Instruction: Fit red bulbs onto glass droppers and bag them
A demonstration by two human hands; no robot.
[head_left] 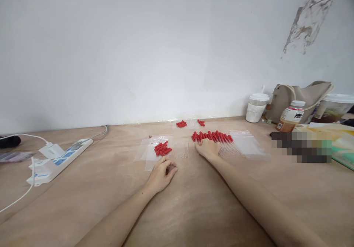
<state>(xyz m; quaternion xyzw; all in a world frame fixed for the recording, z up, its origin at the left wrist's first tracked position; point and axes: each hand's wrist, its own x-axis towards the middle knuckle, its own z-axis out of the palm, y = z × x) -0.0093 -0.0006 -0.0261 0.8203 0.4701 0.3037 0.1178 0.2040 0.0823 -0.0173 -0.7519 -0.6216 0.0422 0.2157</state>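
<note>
My right hand (208, 148) is closed at the left end of a row of droppers (218, 136), thin clear tubes with red rubber bulbs; its fingertips are on one dropper there, partly hidden. My left hand (162, 174) rests on the table with bent fingers, a small gap between thumb and forefinger, and nothing visible in it. Just beyond it lies a pile of loose red bulbs (162, 149) on clear plastic bags (151, 164). Between the hands, several bare clear tubes (181, 149) lie side by side.
Farther back lie small groups of red bulbs (181, 123) on clear plastic. More bags (247, 143) lie right of the row. A power strip (66, 158) with white cables is at left. A lidded cup (257, 108), a bottle (291, 117) and a grey bag (309, 92) stand at right.
</note>
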